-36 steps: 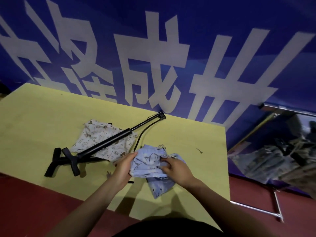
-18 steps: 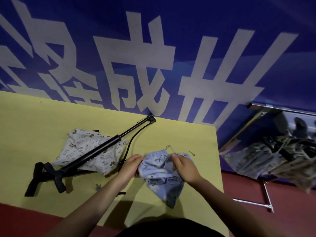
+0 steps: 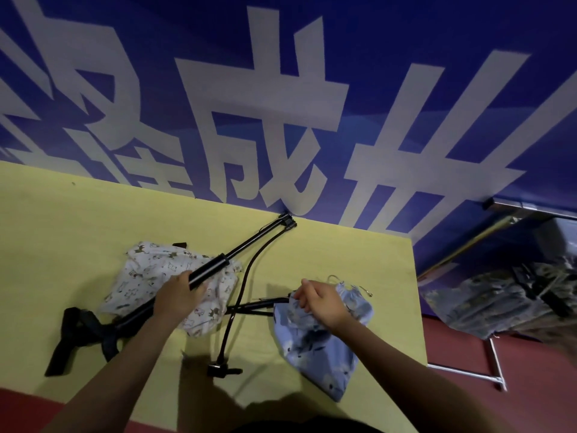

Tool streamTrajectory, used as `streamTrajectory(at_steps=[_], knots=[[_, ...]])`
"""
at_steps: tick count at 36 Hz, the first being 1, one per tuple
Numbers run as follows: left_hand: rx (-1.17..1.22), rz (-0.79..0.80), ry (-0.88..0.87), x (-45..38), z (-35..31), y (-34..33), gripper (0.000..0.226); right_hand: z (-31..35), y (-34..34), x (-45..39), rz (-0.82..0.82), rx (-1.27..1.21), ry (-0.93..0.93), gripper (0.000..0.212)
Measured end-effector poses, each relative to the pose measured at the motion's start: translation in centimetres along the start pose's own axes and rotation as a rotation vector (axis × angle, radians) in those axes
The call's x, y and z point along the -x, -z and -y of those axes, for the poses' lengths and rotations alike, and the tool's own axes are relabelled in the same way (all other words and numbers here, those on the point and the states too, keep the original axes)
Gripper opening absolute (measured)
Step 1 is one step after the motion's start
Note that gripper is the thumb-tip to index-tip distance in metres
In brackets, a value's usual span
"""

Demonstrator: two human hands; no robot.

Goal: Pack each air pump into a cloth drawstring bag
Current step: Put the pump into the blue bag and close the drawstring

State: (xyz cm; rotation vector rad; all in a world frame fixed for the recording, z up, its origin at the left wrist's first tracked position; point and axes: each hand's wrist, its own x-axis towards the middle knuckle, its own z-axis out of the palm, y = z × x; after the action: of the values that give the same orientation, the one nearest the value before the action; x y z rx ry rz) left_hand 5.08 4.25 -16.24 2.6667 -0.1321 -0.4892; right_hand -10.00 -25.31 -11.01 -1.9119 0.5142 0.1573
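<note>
Pump (image 3: 218,270): black, long and thin, lying on my yellow table (image 3: 62,232), across a white printed bag (image 3: 150,276)
Long axis: a diagonal; head end points far right toward the blue banner (image 3: 343,89), handle and foot end (image 3: 81,326) point near left
Hose (image 3: 243,289): curves off the far end and back toward me, its nozzle resting on the table near the front edge
Handling, my guess: rigid barrel, light enough for one hand, smooth so it may slip; the hose is floppy and will trail
Where to hold: mid-barrel near the balance point, feeding one end into the bag first
Left hand (image 3: 178,298): fingers curled over the middle of the barrel, closed around it
Right hand (image 3: 318,300): fingers pinched on the gathered mouth of a blue bag (image 3: 318,348), which lies limp on the table just right of the hose
Blue bag: soft cloth, collapses flat, so the mouth needs holding open; its cord loops out at the far side
Dark rod: pokes out beside the blue bag's mouth; I cannot tell what it is
</note>
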Motion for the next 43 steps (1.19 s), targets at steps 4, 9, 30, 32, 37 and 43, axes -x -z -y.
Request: streamTrajectory(at_steps=[4,9,30,32,37,43], knots=[[-0.086,0.088,0.021,-0.8,-0.3,0.9,0.034,0.3,-0.6,-0.9,0.015,-0.017,-0.032,0.046],[0.042,0.451,0.028,-0.4,-1.5,1.9,0.028,0.6,-0.6,-1.3,0.022,-0.016,-0.020,0.044],[0.373,0.355,-0.342,10.3,-9.5,8.9,0.025,8.5,7.5,-3.0,-0.310,-0.692,-0.029,0.037],[0.377,0.349,-0.354,10.9,-9.8,8.8,0.027,9.1,8.9,-2.9,-0.376,-0.718,-0.005,0.041],[0.401,0.318,-0.394,12.3,-10.5,8.4,0.024,9.5,12.1,-2.0,-0.487,-0.624,0.040,0.062],[0.379,0.348,-0.415,13.4,-10.0,8.3,0.019,10.0,14.6,-0.4,-0.406,-0.445,0.122,0.036]])
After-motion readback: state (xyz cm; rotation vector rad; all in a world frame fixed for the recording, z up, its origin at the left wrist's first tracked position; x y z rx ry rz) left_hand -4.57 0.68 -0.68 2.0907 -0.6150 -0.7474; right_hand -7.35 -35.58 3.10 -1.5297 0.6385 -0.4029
